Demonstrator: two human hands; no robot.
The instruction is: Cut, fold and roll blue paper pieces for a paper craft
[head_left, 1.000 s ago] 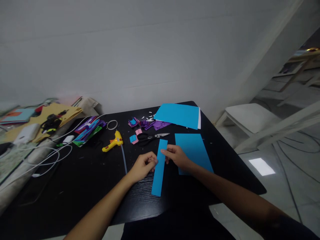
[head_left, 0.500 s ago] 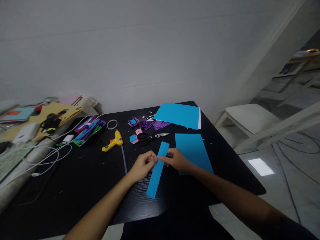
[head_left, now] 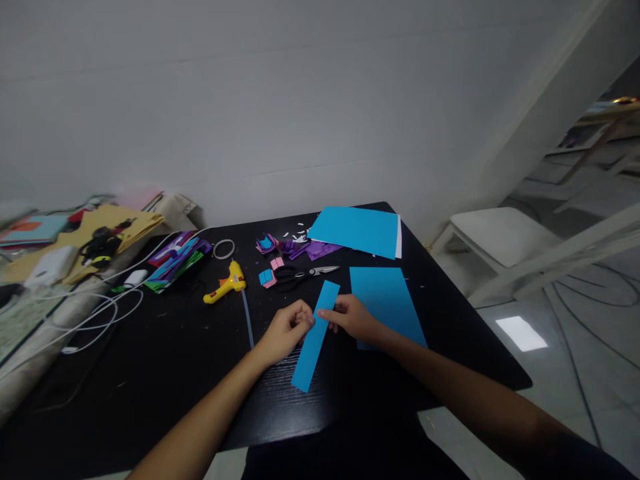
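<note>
A long blue paper strip (head_left: 311,352) slants upright in front of me, above the black table. My right hand (head_left: 353,318) pinches it from the right, the thumb lying across its face and the fingers behind. From the other side, my left hand (head_left: 286,331) is closed at the strip's left edge, thumb and fingertips together on it. Under my right wrist lies a blue paper sheet (head_left: 383,300). Scissors (head_left: 313,272) with black handles rest just beyond the strip, beside small folded pink and blue paper pieces (head_left: 267,277).
A yellow glue gun (head_left: 227,283) with a glue stick lies left of my hands. Further left are coloured papers (head_left: 177,260), white cables (head_left: 107,300) and a tape ring (head_left: 224,249). More blue sheets (head_left: 357,230) and purple scraps (head_left: 320,249) lie at the back.
The strip has shifted slightly upward, its lower end rising a little. My right thumb sits a touch higher on it; both hands otherwise stay in place.
</note>
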